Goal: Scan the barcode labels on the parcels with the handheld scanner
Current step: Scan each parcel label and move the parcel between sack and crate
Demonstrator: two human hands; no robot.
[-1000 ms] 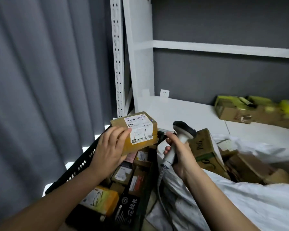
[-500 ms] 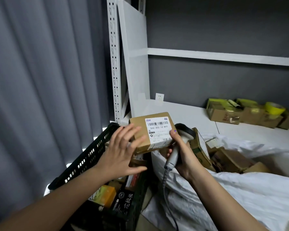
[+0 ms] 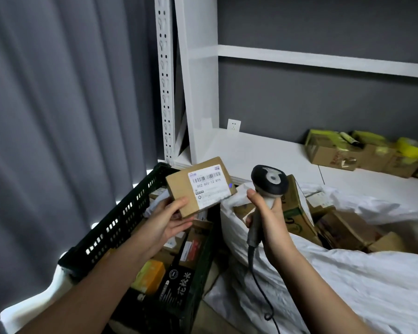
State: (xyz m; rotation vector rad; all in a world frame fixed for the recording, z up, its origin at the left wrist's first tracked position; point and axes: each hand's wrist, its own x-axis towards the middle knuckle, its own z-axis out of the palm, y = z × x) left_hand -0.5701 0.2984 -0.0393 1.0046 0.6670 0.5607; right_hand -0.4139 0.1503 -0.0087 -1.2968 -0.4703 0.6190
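A: Cardboard, small flat parcel [image 3: 198, 186], held up in the left hand [image 3: 165, 222] over the black crate [image 3: 121, 220]: thumb on the top face, fingers curled under the near corner. Label [image 3: 209, 185] faces up, barcode readable.

B: Handling?

A: Looks light and stiff, one hand carries it easily. Take it by the edges, well off the label; the plain board should give good grip. Right hand [image 3: 268, 218] wraps the handheld scanner [image 3: 269, 183] by its grey handle, cable hanging down, head just beside the parcel's right edge. A small blue-violet spot shows on the box edge next to the label, probably the scanner's light, so it isn't on the barcode yet.

B: Versus half a second back?

A: Then the left hand was spread flat against the parcel's left side and the right fingers touched its right edge. Now only the left carries it, and the scanner has risen clear. More parcels in the crate and in the white sack [image 3: 348, 285].
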